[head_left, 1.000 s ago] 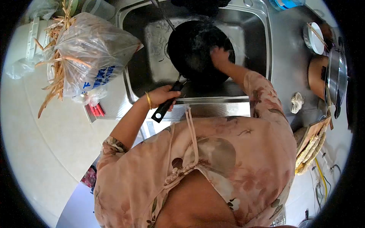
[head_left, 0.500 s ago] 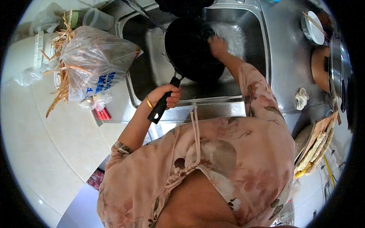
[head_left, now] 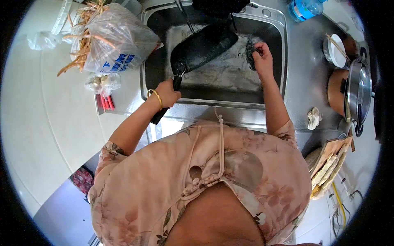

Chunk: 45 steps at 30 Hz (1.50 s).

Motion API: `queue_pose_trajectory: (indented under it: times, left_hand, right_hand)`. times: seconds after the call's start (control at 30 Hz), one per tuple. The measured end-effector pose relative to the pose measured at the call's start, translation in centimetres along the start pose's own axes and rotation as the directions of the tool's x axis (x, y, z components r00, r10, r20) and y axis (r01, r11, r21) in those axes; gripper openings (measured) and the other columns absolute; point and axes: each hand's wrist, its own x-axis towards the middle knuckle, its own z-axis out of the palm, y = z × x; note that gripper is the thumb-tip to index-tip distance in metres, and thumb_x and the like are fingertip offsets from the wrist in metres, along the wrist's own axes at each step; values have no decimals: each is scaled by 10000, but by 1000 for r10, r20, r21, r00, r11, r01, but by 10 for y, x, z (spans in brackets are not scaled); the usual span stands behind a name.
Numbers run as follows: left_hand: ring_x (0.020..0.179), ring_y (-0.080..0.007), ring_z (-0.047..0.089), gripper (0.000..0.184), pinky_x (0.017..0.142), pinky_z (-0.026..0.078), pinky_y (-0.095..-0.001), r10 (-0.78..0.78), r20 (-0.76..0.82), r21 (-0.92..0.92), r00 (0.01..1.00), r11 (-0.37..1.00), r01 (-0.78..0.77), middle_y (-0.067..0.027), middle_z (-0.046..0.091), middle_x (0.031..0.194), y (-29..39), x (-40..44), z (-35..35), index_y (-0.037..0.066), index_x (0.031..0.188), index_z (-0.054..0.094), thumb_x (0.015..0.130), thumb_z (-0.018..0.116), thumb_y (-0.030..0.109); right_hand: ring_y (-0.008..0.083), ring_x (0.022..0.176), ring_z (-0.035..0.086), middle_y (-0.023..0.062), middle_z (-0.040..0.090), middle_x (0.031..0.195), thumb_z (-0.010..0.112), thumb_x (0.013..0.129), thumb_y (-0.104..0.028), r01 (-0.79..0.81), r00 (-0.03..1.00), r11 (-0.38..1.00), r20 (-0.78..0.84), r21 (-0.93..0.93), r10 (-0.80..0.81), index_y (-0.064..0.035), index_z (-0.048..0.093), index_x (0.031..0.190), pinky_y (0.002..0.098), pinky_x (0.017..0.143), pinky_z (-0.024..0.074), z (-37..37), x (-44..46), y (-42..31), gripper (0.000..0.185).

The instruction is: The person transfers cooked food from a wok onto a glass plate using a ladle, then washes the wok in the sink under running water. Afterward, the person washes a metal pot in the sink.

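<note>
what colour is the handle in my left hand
The handle is black; the head view shows it best.

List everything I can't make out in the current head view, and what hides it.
All in the head view:
Pan: tilted and dark; its cooking surface cannot be made out.
Pan handle: middle covered by the left hand.
Dark mesh wad: partly covered by the right hand.
Black object above the sink: cut off by the top edge.
Blue-labelled bottle: also cut off there.
Plastic bag: creased film blurs its contents.
</note>
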Motion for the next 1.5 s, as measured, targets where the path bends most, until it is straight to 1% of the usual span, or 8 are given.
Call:
queue_pose_trajectory:
  times: [0.17,0.43,0.63,0.8,0.93,1.13,1.3,1.5]
  left_hand:
    - [900,-394,563,378,802,453,-425,120,-141,447,983,893,-45,-297,576,859,-2,18,12,-78,974,456,685,603,116]
    - [894,-357,589,309,770,479,-406,126,-109,612,986,790,-33,-244,594,927,6,30,5,-11,998,450,731,575,82]
    - [834,-300,620,186,701,508,-365,299,-186,719,936,691,-78,-164,613,909,-22,47,13,27,983,449,807,486,76]
    - [859,-287,616,191,683,513,-364,279,-204,689,938,722,-64,-150,609,921,-29,57,17,44,981,435,799,489,61]
    - [864,-283,615,191,682,512,-364,257,-201,703,945,710,-43,-150,607,937,-34,57,14,56,1002,436,815,467,71]
    - [862,-289,613,173,680,514,-364,287,-215,669,934,739,-73,-147,605,928,-49,66,15,56,993,451,824,456,89]
    - [845,-287,618,162,673,515,-372,307,-233,692,923,719,-64,-147,612,919,-50,63,10,64,987,459,827,448,90]
    - [834,-335,618,178,693,502,-417,161,-138,584,977,810,-51,-182,621,907,-49,68,13,57,996,456,818,455,52]
  right_hand:
    - [263,880,493,93,529,950,564,685,-31,396,911,837,50,-378,-409,-83,537,968,357,801,389,59,-6,-1,289]
    - [301,1022,440,67,525,1076,565,706,-95,881,472,328,672,-340,-571,-107,595,998,442,867,350,158,-44,-36,293]
    - [318,870,500,108,572,898,467,729,-92,600,783,453,369,-660,-501,-105,610,916,479,682,420,169,59,-16,236]
    - [279,858,536,83,597,893,544,697,-136,926,373,73,864,-371,-339,-79,640,806,431,742,427,191,-2,-43,156]
    - [254,917,532,86,583,970,503,771,-239,523,837,253,547,-814,30,-106,644,878,415,747,442,202,104,-35,222]
    - [288,997,482,113,581,985,546,694,-169,968,227,101,974,-228,19,-77,650,790,387,837,393,222,3,-47,168]
    - [271,970,563,67,604,1039,464,809,-252,513,832,104,523,-852,187,-127,660,928,430,751,465,242,139,19,261]
    - [281,949,495,80,595,986,548,693,-123,922,385,23,921,-386,59,-96,654,932,437,801,412,230,10,-30,263]
